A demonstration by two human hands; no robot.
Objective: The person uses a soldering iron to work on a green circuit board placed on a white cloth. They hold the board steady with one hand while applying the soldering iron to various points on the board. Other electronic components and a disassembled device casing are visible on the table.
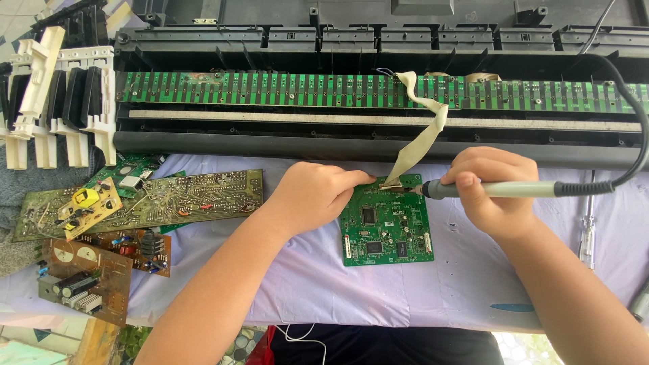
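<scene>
Opened keyboard chassis spans the whole back of the bench, lid off, long green key-contact board exposed along it so the wiring stays reachable. Lilac cloth covers the table, likely to keep boards from sliding or scratching. Removed key blocks, white and black, are parked far left, clear of the work. Pile of spare circuit boards sits front left: a long olive one, a small yellow one on top, a brown one with capacitors nearest the edge, all well apart from the hands. Small green circuit board lies flat on the cloth at centre, just in front of the chassis, close enough that the flat ribbon cable can loop down from the contact board to its top-edge connector without strain. Left hand is closed down on the top-left corner of that small board, fingertips next to the ribbon end, apparently pinning it flat. Right hand is wrapped in a fist around the soldering iron, held near horizontal, tip pointing left and at or touching the ribbon joint; can't tell actual contact. Hands are apart, one either side of the joint. Iron's black cord arcs up and away right, out of the work. A screwdriver lies on the cloth far right, untouched.
</scene>
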